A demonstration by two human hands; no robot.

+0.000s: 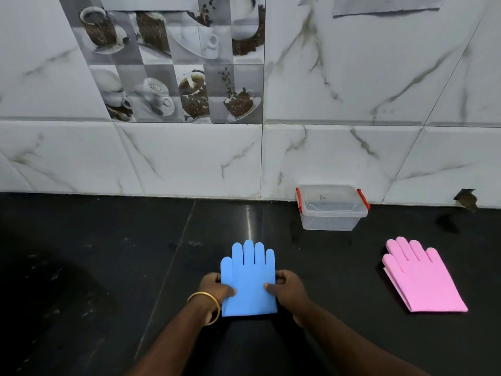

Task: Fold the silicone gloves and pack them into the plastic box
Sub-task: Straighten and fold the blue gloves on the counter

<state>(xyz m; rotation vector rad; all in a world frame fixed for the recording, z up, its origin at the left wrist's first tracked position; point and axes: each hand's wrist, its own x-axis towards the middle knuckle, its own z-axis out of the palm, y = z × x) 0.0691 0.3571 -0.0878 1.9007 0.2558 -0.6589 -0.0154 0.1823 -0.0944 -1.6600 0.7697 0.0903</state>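
I see a white marble-look tiled wall (352, 104) at the back, with a panel of coffee-cup tiles (173, 63) on its left part. Below it runs the black counter (108, 253), glossy and dark. Against the foot of the wall, right of centre, stands the clear plastic box (331, 210) with red side clips; its lid is on. Well to the right, nearer me, the pink gloves (423, 278) lie flat as a stacked pair, fingers pointing toward the wall and slightly left. In the centre the blue gloves (248, 280) lie flat on the counter, fingers toward the wall, cuff toward me. My left hand (215, 287) pinches their left edge about halfway down, thumb on top of the blue surface. My right hand (287, 287) pinches the right edge at the same height, thumb likewise on top. So the blue gloves sit between both grips, unfolded. A gold bangle (206, 305) circles the left wrist.
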